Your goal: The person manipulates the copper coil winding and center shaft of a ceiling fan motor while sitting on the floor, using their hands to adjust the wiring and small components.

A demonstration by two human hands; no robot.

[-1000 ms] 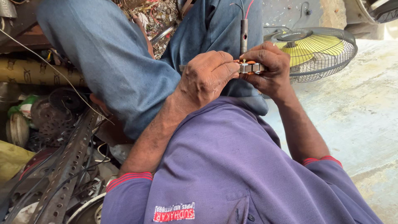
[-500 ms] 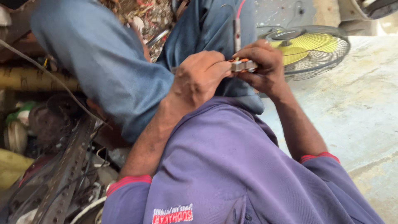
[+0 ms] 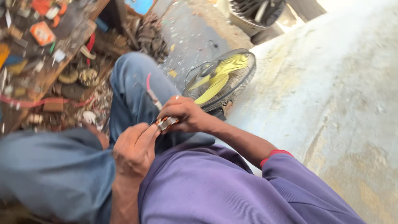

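My right hand [image 3: 187, 114] grips a small metal part [image 3: 166, 123] with copper windings, held above my lap. A thin sleeved wire [image 3: 152, 96] with a red end runs up from the part. My left hand [image 3: 134, 149] pinches the near end of the same part with thumb and fingers. Both hands sit over my blue-jeaned knees [image 3: 132, 89], with my purple shirt [image 3: 215, 191] below them.
A fan with yellow blades and a wire guard [image 3: 222, 79] lies on the concrete floor [image 3: 331, 95] just beyond my right hand. A cluttered wooden bench [image 3: 45, 45] and scrap parts fill the left. A dark round object [image 3: 257, 14] stands at the far top.
The camera has swung, so the view is tilted and shows more floor and bench. Both hands still hold the small part and sit lower in the picture.
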